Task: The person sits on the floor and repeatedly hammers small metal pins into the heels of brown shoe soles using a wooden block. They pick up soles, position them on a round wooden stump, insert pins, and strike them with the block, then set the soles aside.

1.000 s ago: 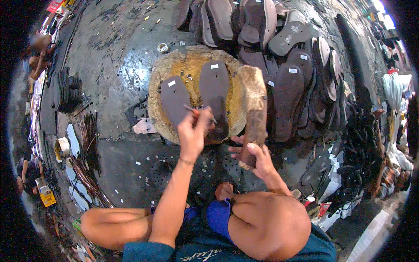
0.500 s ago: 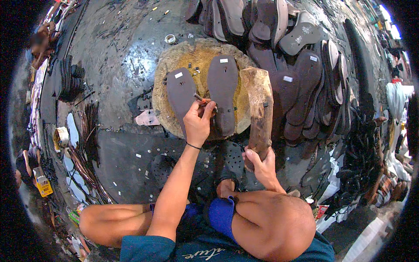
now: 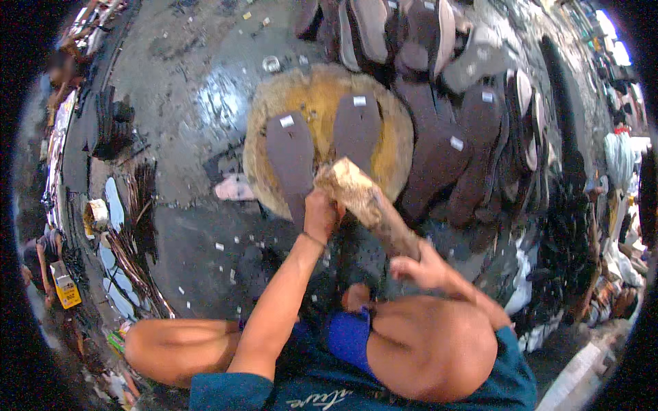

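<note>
My right hand [image 3: 426, 267] grips the narrow end of a rough wooden club [image 3: 384, 216]. The club slants up and left, its thick pale end over my left hand [image 3: 321, 214]. The left fingers are closed on a small hand punch, now mostly hidden by the club and blurred. Under the hands, a round wooden chopping block [image 3: 262, 147] bears two dark brown shoe soles, each with a small white label. The left sole [image 3: 290, 154] lies beside my left wrist. The right sole [image 3: 358, 133] has its lower half covered by the club.
Stacks of brown soles [image 3: 480, 130] crowd the right side of the block, with more soles [image 3: 370, 31] behind it. A dark pile of soles [image 3: 106, 127] stands at far left, near thin strips [image 3: 140, 219]. A pink scrap [image 3: 234, 187] lies left of the block.
The club has swung from upright at the block's right side to a leftward slant over my left hand. My left hand has moved slightly down, its punch now mostly covered.
</note>
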`<state>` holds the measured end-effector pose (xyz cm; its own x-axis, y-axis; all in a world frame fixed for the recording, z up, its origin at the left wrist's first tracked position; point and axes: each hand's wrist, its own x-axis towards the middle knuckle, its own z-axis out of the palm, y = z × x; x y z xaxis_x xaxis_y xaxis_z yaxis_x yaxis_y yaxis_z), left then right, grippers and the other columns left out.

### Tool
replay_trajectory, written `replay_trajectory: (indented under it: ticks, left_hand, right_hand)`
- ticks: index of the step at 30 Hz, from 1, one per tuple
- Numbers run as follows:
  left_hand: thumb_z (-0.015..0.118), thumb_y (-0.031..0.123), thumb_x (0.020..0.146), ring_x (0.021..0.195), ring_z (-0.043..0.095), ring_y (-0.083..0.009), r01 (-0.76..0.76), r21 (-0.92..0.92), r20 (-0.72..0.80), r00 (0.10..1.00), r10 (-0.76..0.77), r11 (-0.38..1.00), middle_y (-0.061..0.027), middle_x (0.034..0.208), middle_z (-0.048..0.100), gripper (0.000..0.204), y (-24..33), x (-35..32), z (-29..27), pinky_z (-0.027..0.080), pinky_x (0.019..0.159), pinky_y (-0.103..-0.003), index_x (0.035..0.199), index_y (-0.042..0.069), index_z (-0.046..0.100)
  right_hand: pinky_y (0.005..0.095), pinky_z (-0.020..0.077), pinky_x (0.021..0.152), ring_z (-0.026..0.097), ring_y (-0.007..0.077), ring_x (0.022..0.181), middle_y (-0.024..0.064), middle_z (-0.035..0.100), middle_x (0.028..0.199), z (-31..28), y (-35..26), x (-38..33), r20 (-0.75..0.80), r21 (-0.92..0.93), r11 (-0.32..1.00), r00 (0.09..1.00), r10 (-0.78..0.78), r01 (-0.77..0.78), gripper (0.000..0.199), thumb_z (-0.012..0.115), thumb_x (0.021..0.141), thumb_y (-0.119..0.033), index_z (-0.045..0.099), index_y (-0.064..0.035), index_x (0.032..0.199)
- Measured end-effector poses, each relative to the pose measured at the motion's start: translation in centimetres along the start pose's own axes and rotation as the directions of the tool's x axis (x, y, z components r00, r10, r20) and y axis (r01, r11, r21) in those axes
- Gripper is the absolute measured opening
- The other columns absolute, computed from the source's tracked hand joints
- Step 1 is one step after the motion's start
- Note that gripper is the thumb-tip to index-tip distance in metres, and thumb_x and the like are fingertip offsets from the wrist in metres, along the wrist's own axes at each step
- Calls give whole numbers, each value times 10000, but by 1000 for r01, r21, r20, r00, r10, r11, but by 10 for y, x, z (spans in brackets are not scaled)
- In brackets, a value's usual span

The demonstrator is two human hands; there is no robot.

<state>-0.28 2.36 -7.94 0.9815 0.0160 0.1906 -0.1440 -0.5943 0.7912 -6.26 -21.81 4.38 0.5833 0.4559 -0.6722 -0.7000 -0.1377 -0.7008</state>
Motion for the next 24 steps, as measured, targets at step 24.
replay_trajectory:
  ticks: [24]
  left_hand:
    - [672,78,944,921,691,-146,374,-750,19,837,-546,546,-81,1023,700,321,-5,26,-80,578,766,-267,1235,-22,579]
  right_hand:
    - [352,541,879,670,200,978,128,670,1121,70,30,66,-387,81,926,868,-313,370,403,693,884,-136,542,27,1220]
